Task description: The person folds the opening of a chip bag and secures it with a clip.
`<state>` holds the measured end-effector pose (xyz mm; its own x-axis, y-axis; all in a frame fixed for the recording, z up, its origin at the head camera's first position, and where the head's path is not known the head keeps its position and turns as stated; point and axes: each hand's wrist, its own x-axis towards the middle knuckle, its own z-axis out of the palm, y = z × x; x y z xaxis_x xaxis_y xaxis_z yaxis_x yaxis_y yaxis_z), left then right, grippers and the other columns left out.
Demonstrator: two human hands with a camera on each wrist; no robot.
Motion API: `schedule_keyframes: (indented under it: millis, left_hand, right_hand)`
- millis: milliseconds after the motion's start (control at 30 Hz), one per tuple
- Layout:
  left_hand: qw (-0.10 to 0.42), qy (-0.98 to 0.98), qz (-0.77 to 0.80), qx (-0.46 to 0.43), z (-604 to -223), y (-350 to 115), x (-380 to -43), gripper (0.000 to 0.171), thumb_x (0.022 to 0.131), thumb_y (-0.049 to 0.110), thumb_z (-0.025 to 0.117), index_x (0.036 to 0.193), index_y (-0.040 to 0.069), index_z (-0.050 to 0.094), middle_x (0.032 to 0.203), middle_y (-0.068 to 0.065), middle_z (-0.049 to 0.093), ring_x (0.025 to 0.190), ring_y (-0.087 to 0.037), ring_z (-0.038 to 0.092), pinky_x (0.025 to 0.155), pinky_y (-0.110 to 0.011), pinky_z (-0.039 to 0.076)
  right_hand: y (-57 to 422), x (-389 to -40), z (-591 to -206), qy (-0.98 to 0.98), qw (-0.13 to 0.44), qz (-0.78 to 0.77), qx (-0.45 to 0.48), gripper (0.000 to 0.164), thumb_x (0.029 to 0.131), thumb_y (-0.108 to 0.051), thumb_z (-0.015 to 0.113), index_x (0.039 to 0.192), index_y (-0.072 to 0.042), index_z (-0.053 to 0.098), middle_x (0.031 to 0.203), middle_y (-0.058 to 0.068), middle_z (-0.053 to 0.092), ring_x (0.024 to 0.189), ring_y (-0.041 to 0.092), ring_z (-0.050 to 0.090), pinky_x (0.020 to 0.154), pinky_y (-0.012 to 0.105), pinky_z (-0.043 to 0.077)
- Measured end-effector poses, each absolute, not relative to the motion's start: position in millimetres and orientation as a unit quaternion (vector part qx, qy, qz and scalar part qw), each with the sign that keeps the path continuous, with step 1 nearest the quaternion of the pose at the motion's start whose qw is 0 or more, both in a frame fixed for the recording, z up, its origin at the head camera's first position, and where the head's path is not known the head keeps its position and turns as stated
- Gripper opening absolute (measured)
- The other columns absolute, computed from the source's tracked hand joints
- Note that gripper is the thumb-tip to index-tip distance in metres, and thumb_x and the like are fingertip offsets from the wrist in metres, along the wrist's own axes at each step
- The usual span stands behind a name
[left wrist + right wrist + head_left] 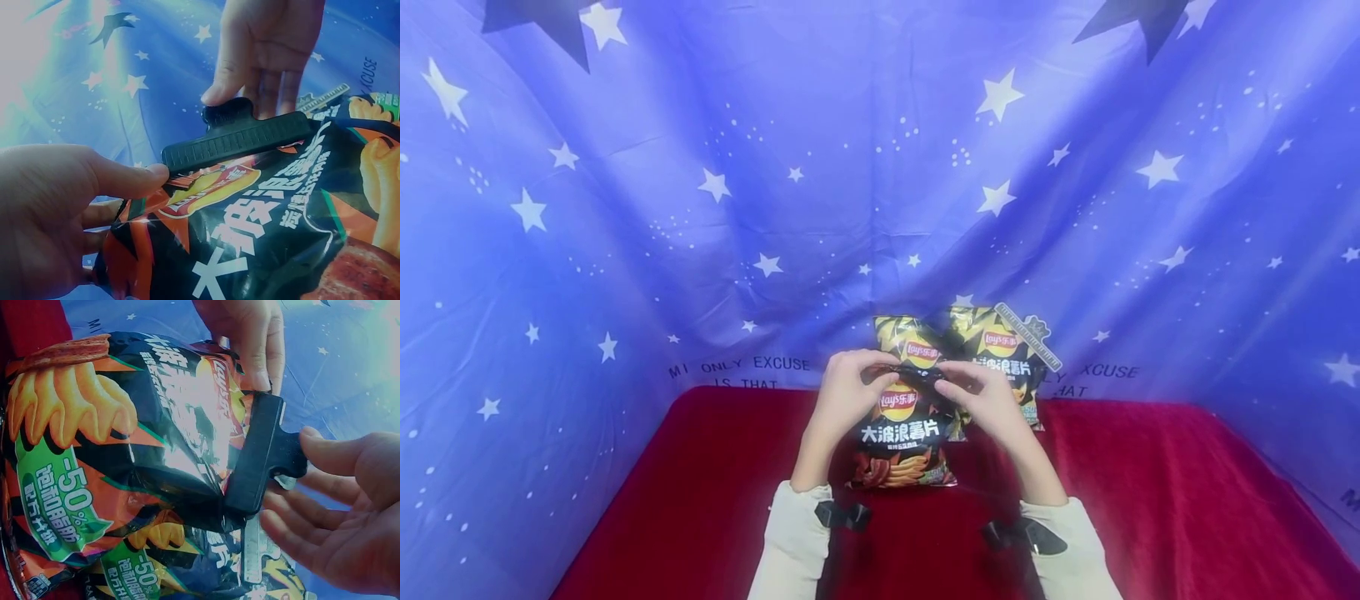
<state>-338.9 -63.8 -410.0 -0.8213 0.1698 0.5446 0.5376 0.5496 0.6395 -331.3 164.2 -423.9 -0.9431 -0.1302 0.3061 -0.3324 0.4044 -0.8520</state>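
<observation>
Backdrop cloth (700, 208), blue with white stars, fills the rear and sides; red bench (1150, 500) below it. Front chip bag (901, 442) stands upright mid-bench, long axis vertical, top edge up, printed face toward the person. Two more chip bags (1000, 350) stand just behind it, touching or nearly so; one carries a pale ruler-shaped clip (1028, 337) across its top corner. Left hand (844, 398) pinches the front bag's top left corner, thumb on the front, fingers curled behind, per the left wrist view (56, 206). Right hand (981, 396) is at the black clip (917, 372): thumb tip presses the clip's lever tab (228, 112), other fingers reach behind; whether they squeeze the tab or just rest there is unclear, fingers look fairly straight in the right wrist view (337, 512). Black clip runs horizontal along the bag's folded top, long axis crosswise to the bag, seemingly clamped over the foil. Judgement: bag is light, puffy, crinkly, slick foil, contents fragile, so hold it by the sealed top edge or corners, not the belly. Clip is stiff plastic, sprung; take it at the lever tab, steady the bag beside it.
</observation>
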Motion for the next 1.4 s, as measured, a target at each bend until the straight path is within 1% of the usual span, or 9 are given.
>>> schedule_keyframes:
  millis: [133, 267, 433, 567, 633, 767, 967, 1100, 1400]
  left_hand:
    - [0.227, -0.858, -0.412, -0.204, -414, -65, -341, 0.024, 0.086, 0.013, 0.081, 0.109, 0.012, 0.079, 0.103, -0.004, 0.079, 0.095, -0.024, 0.071, 0.104, -0.048, 0.046]
    - [0.226, -0.86, -0.412, -0.199, -417, -68, -345, 0.029, 0.088, 0.014, 0.079, 0.116, 0.01, 0.076, 0.114, -0.006, 0.077, 0.112, -0.028, 0.068, 0.116, -0.056, 0.035]
    - [0.171, -0.852, -0.467, -0.162, -418, -82, -348, 0.051, 0.087, 0.022, 0.081, 0.133, 0.007, 0.065, 0.136, -0.013, 0.066, 0.123, -0.032, 0.063, 0.113, -0.051, 0.044]
    - [0.111, -0.861, -0.485, -0.104, -420, -99, -349, 0.071, 0.089, 0.03, 0.079, 0.147, 0.002, 0.049, 0.146, -0.022, 0.057, 0.127, -0.038, 0.061, 0.11, -0.053, 0.048]
    - [0.076, -0.866, -0.487, -0.085, -422, -107, -349, 0.072, 0.09, 0.03, 0.077, 0.148, -0.001, 0.047, 0.141, -0.025, 0.06, 0.125, -0.039, 0.063, 0.107, -0.053, 0.05]
    - [-0.008, -0.85, -0.521, -0.079, -426, -120, -351, 0.06, 0.092, 0.022, 0.076, 0.139, -0.008, 0.054, 0.123, -0.027, 0.07, 0.11, -0.038, 0.071, 0.096, -0.05, 0.058]
    - [-0.108, -0.798, -0.585, -0.102, -433, -126, -354, 0.038, 0.094, 0.01, 0.072, 0.121, -0.015, 0.063, 0.108, -0.03, 0.074, 0.087, -0.034, 0.077, 0.084, -0.049, 0.062]
    - [-0.119, -0.785, -0.598, -0.108, -435, -126, -356, 0.029, 0.093, 0.009, 0.073, 0.111, -0.014, 0.067, 0.1, -0.027, 0.075, 0.083, -0.031, 0.078, 0.082, -0.049, 0.062]
    - [-0.119, -0.771, -0.617, -0.101, -442, -130, -361, 0.033, 0.089, 0.008, 0.077, 0.114, -0.012, 0.068, 0.099, -0.021, 0.076, 0.08, -0.025, 0.077, 0.088, -0.053, 0.06]
  right_hand:
    - [168, -334, -429, -0.849, 0.038, 0.512, 0.125, 0.048, 0.092, -0.017, 0.076, 0.132, 0.006, 0.062, 0.117, 0.025, 0.073, 0.104, 0.034, 0.073, 0.088, 0.037, 0.059]
    - [171, -337, -434, -0.861, -0.003, 0.494, 0.12, 0.047, 0.091, -0.015, 0.076, 0.126, 0.013, 0.063, 0.113, 0.029, 0.072, 0.104, 0.037, 0.072, 0.088, 0.043, 0.06]
    - [174, -339, -438, -0.852, -0.031, 0.51, 0.11, 0.042, 0.088, -0.008, 0.077, 0.121, 0.015, 0.065, 0.11, 0.03, 0.072, 0.094, 0.027, 0.072, 0.082, 0.039, 0.062]
    - [178, -340, -440, -0.828, -0.057, 0.548, 0.108, 0.043, 0.087, 0.0, 0.073, 0.122, 0.021, 0.059, 0.106, 0.034, 0.071, 0.089, 0.029, 0.073, 0.085, 0.046, 0.062]
    - [180, -341, -443, -0.819, -0.068, 0.56, 0.105, 0.041, 0.088, 0.003, 0.071, 0.122, 0.023, 0.058, 0.104, 0.035, 0.071, 0.088, 0.032, 0.074, 0.087, 0.049, 0.061]
    - [183, -343, -445, -0.813, -0.084, 0.569, 0.092, 0.038, 0.09, 0.005, 0.069, 0.119, 0.025, 0.058, 0.101, 0.033, 0.072, 0.086, 0.033, 0.076, 0.084, 0.047, 0.062]
    - [184, -347, -448, -0.799, -0.102, 0.588, 0.068, 0.034, 0.091, 0.005, 0.068, 0.117, 0.025, 0.059, 0.093, 0.027, 0.075, 0.074, 0.021, 0.076, 0.075, 0.041, 0.064]
    - [185, -349, -448, -0.791, -0.109, 0.6, 0.052, 0.032, 0.091, 0.005, 0.068, 0.115, 0.024, 0.061, 0.087, 0.02, 0.077, 0.068, 0.015, 0.074, 0.07, 0.037, 0.064]
    - [192, -349, -450, -0.773, -0.132, 0.618, 0.059, 0.032, 0.091, 0.006, 0.067, 0.116, 0.025, 0.06, 0.083, 0.014, 0.077, 0.069, 0.013, 0.074, 0.069, 0.032, 0.064]
